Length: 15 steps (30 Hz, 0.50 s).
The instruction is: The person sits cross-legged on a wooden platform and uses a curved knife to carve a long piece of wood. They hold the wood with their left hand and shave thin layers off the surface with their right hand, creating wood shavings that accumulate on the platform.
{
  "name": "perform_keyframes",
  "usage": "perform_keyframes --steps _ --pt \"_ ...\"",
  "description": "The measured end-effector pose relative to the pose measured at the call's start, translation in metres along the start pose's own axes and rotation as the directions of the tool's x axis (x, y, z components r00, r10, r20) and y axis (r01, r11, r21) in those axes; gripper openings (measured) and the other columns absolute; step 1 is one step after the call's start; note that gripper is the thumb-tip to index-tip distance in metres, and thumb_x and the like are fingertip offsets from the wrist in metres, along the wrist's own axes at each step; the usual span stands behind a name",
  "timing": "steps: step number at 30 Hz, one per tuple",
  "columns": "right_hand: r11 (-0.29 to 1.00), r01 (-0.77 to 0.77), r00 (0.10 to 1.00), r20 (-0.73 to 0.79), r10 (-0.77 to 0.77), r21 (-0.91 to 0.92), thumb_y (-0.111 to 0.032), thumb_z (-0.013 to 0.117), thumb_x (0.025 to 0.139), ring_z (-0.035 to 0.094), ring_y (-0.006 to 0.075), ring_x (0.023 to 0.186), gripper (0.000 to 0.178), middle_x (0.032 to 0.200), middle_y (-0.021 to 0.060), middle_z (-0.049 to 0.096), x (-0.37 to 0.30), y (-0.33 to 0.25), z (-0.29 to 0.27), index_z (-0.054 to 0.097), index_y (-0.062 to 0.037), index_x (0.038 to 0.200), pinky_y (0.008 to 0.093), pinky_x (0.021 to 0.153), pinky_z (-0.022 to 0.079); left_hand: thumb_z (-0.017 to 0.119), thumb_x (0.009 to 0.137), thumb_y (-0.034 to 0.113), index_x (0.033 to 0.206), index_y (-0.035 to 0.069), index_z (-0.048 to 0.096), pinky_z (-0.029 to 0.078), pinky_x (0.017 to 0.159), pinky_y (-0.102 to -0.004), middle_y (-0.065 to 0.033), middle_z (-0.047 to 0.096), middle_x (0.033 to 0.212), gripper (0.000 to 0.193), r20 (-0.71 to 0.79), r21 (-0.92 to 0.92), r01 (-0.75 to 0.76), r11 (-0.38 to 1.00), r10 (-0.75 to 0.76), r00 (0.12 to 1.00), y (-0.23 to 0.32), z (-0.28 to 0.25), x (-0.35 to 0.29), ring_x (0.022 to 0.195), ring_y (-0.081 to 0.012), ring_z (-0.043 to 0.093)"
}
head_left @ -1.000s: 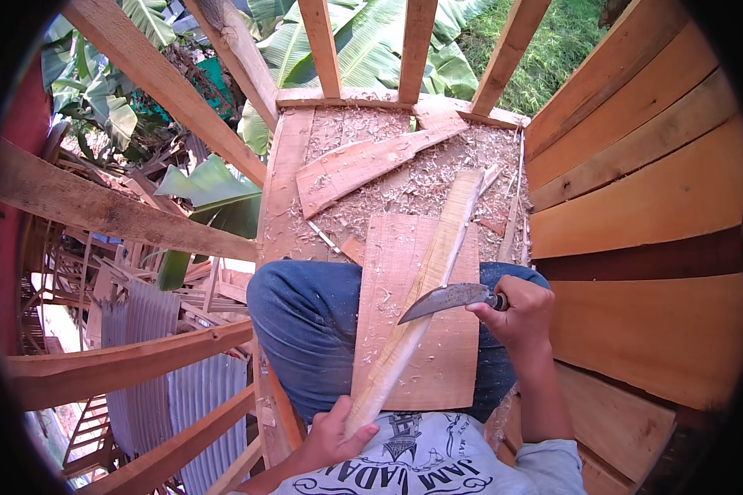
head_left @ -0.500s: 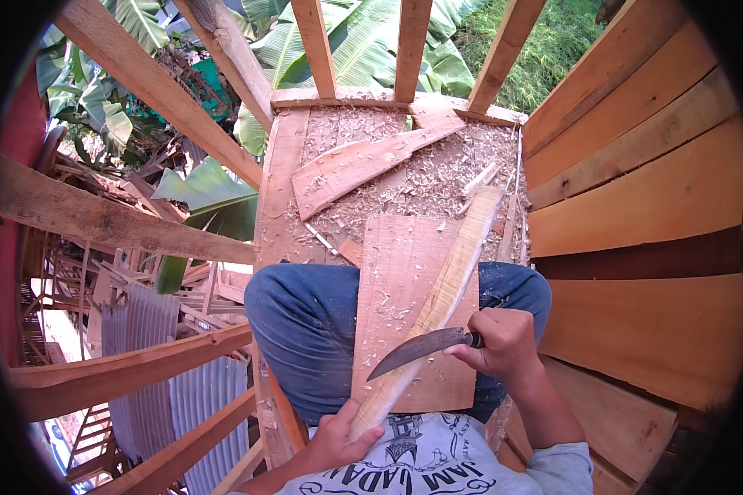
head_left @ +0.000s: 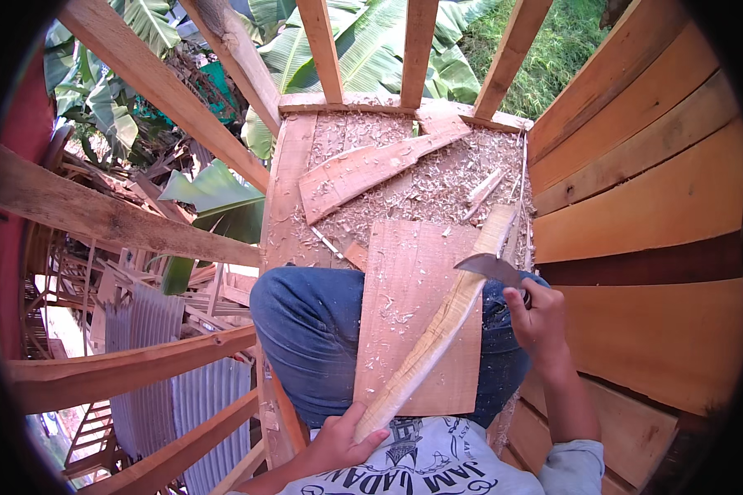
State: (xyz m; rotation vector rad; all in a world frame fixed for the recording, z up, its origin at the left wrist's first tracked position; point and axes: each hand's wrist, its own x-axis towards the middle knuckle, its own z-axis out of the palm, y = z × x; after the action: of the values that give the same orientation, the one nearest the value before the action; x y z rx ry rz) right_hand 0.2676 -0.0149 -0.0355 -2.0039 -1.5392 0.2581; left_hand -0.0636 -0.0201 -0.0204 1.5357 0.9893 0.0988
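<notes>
A long, pale strip of wood (head_left: 428, 340) slants across my lap, its near end close to my shirt. My left hand (head_left: 348, 436) is closed around that near end. Out at the right, my right hand (head_left: 537, 318) grips the handle of a knife (head_left: 491, 266) with a dark, curved blade. The blade lies across the strip's far part, its tip pointing left; whether the edge bites into the wood cannot be made out. Beneath the strip, a flat wooden board (head_left: 404, 289) rests over my thighs, sprinkled with a few shavings.
Curly wood shavings (head_left: 437, 186) cover the floor ahead. A shaped plank (head_left: 371, 169) lies there, beside a thin offcut (head_left: 483, 191). Wooden rails (head_left: 132, 214) fence the left and front; stacked planks (head_left: 636, 256) form the right side. Corrugated sheets (head_left: 210, 412) show below left.
My right hand has moved the knife away from me and to the right, from the strip's near half to its far part. My left hand keeps its hold.
</notes>
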Motion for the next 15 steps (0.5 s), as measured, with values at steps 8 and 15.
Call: perform_keyframes --steps 8,15 --pt "0.998 -0.030 0.999 -0.009 0.031 0.054 -0.043 0.067 0.079 0.048 0.0264 0.042 0.048 0.050 0.0122 0.046 0.004 0.009 0.003 0.051 -0.0023 0.059 0.0334 0.042 0.037 0.066 0.085 0.028 0.100 -0.004 0.050 0.048 0.053 -0.0349 -0.0220 0.059 0.064 0.039 -0.009 -0.002 0.025 1.000 -0.025 1.000 0.005 0.000 0.001 0.062 -0.0332 0.067" --pt "0.980 -0.129 0.992 0.008 0.129 0.149 -0.040 0.067 0.080 0.051 0.0289 0.045 0.045 0.051 0.0116 0.045 0.017 0.025 -0.001 0.050 -0.0030 0.061 0.0349 0.043 0.037 0.064 0.086 0.028 0.101 -0.003 0.050 0.048 0.053 -0.0349 -0.0222 0.058 0.063 0.037 -0.009 0.009 -0.023 1.000 0.023 1.000 0.001 0.003 0.001 0.063 -0.0335 0.067"
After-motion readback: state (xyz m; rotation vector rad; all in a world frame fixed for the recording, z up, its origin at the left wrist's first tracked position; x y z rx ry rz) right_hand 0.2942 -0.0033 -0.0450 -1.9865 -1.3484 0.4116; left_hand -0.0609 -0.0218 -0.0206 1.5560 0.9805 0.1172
